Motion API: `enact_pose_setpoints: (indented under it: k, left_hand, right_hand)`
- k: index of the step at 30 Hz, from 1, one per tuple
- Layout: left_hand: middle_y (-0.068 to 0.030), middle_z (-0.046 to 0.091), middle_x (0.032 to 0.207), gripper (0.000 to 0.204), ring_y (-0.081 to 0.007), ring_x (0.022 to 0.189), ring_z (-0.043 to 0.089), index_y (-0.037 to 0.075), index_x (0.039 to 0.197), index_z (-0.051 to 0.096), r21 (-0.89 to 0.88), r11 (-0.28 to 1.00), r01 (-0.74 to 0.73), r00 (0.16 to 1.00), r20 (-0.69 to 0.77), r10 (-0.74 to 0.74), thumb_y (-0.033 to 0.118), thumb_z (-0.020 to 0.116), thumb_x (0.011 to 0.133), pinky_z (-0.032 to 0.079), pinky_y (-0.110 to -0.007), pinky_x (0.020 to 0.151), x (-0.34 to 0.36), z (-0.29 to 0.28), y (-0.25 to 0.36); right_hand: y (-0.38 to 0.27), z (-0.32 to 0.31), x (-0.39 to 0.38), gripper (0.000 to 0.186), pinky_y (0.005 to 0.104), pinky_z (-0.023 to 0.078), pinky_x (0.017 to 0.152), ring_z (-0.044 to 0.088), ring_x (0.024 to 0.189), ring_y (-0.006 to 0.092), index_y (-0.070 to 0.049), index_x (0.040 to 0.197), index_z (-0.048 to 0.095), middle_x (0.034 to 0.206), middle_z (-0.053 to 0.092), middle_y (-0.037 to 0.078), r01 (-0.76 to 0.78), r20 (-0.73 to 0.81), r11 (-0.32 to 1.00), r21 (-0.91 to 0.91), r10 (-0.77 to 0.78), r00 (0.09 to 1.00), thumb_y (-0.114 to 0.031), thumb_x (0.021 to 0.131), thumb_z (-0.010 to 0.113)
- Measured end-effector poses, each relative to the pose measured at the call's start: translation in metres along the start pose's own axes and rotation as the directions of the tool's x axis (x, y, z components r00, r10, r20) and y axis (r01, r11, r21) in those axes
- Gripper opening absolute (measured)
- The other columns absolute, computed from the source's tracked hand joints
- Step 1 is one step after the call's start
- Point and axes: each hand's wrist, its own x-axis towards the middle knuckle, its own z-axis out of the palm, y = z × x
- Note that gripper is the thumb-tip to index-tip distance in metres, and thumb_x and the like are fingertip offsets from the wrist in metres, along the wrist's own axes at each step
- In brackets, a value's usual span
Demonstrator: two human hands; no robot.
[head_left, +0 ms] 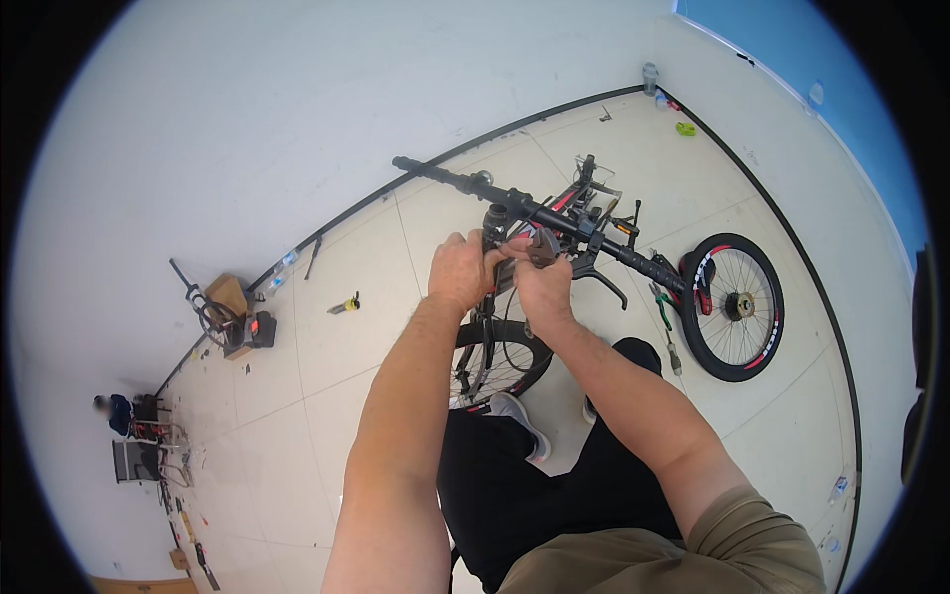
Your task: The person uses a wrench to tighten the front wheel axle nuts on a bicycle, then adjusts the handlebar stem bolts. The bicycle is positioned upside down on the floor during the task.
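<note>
A partly disassembled bicycle (566, 203) with black and red parts stands in front of me. Its black handlebar (534, 211) runs slantwise across, lying beyond my hands. My left hand (461, 272) is closed around the bicycle's upright black steering tube (495, 220), its thumb reaching toward my right hand. In my right hand (544, 290) is a grey metal tool that looks like an adjustable wrench (542, 246), its head up beside the tube. What its jaws touch is hidden. Below my hands, the front wheel (524, 342) sits near my shoes.
To the right a loose wheel (733, 307) lies beside green-handled pliers (663, 305) and a screwdriver-like tool (675, 358). A yellow-and-black tool (345, 305) is on the floor at left. Farther left are a cardboard box (228, 295) with parts and a seated person (120, 414).
</note>
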Motion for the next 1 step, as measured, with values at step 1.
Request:
enact_pose_setpoints:
  k: [1]
  left_hand:
    - [-0.0237, 0.065, 0.092, 0.046, -0.0424, 0.089, 0.065, 0.0, 0.109, 0.062, -0.001, 1.0, -0.003, 1.0, -0.006, 0.003, 0.045, 0.066, 0.098, 0.054, -0.049, 0.082, 0.0009, 0.0016, -0.0009]
  right_hand:
    - [0.0017, -0.0008, 0.0008, 0.021, 0.0257, 0.047, 0.063, 0.058, 0.071, 0.0082, -0.001, 0.113, 0.07, 0.106, 0.076, 0.008, 0.0, 0.0, 1.0, 0.0, 0.0, 1.0, 0.002, 0.095, 0.058]
